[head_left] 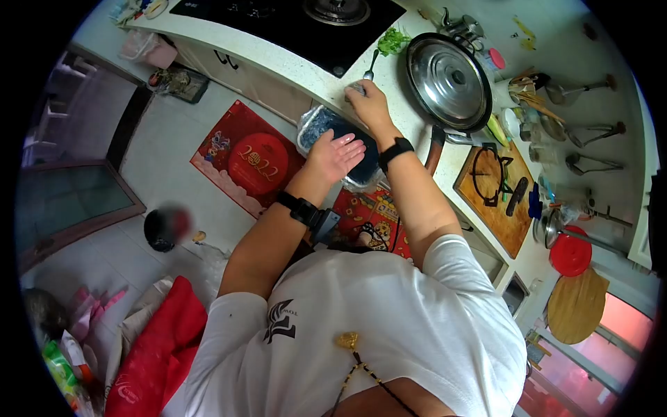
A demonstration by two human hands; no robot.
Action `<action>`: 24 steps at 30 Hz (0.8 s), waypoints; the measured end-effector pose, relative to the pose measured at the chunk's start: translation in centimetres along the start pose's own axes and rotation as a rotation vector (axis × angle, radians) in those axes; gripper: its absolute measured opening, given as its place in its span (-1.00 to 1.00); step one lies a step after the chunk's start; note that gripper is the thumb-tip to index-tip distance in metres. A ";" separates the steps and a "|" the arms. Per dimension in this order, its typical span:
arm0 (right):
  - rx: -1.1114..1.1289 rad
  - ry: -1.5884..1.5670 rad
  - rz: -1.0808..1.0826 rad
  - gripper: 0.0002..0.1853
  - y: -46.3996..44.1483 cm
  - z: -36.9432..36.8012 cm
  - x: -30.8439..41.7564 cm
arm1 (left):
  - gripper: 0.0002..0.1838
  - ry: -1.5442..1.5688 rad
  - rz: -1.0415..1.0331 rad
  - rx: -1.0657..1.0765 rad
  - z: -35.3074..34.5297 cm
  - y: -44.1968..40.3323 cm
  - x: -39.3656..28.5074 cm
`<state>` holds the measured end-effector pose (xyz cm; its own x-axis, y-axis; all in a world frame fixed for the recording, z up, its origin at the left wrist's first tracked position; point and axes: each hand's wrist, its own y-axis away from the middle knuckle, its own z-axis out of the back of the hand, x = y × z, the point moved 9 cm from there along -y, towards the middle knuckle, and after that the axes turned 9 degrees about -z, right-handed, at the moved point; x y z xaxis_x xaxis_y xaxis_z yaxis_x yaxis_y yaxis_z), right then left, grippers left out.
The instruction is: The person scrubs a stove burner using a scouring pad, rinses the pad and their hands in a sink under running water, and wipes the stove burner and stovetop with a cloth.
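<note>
My left hand (337, 156) is held palm up with its fingers stretched out and nothing in it. It hovers over a dark bin lined with clear plastic (318, 119), which stands against the cabinet front. At the counter edge, my right hand (368, 104) is closed on a small grey thing (358, 87), mostly covered by the fingers, so its kind cannot be made out. Just beyond it lies a slim utensil with a dark handle (371, 64), beside some green leaves (394, 42).
A large lidded pan (449, 82) stands right of my right hand, its handle (435, 149) jutting past the counter edge. A black stove (278, 21) is at the back. On the right, a wooden board (500, 208) bears a black pan support (488, 177). Red mats (246, 153) cover part of the floor.
</note>
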<state>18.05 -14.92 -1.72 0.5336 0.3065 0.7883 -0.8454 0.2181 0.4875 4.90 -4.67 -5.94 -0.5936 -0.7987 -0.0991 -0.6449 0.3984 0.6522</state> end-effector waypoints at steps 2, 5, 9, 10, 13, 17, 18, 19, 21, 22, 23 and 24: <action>-0.138 0.280 0.431 -0.74 1.2 -0.1 3.9 | -0.31 -0.021 0.013 -0.021 0.6 0.6 1.0; -0.180 0.416 0.774 -0.77 -1.5 -4.3 6.3 | -0.31 -0.058 0.002 -0.070 2.0 -1.1 -1.3; -0.177 0.584 0.894 -0.80 -0.3 -5.7 3.1 | -0.31 -0.045 0.020 -0.110 3.5 -1.5 -0.9; -0.201 0.639 0.907 -0.82 0.5 -5.3 2.3 | -0.31 -0.046 0.020 -0.104 3.6 -1.9 -1.1; -0.193 0.579 0.988 -0.84 5.4 -3.4 -1.0 | -0.32 -0.058 0.022 -0.141 4.0 -2.0 -1.6; -0.255 0.112 0.441 -0.84 5.4 1.2 -5.8 | -0.36 -0.067 0.025 -0.186 4.7 -2.6 -2.0; -0.085 -0.357 0.140 -0.83 4.3 1.2 -7.7 | -0.39 -0.092 0.023 -0.165 4.6 -3.0 -2.0; 0.084 -0.818 -0.170 -0.82 3.7 0.1 -9.6 | -0.39 -0.096 0.036 -0.177 4.4 -2.8 -1.6; 0.225 -0.982 -0.171 -0.77 4.1 -0.3 -8.8 | -0.41 -0.143 0.040 -0.134 2.5 -2.9 -1.4; 0.275 -0.967 -0.142 -0.76 4.5 -0.8 -8.0 | -0.47 -0.152 0.058 -0.144 1.8 -3.0 -1.2; 0.326 -0.951 -0.115 -0.76 4.8 -1.3 -7.4 | -0.47 -0.156 0.054 -0.142 1.4 -3.1 -1.1; 0.310 -0.866 -0.108 -0.76 4.9 -1.4 -7.2 | -0.52 -0.198 0.038 -0.108 0.8 -3.2 -1.1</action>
<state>10.08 -14.79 -5.53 0.5124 -0.5279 0.6773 -0.8269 -0.0904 0.5550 7.23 -4.66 -8.50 -0.7060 -0.6758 -0.2118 -0.5716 0.3672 0.7338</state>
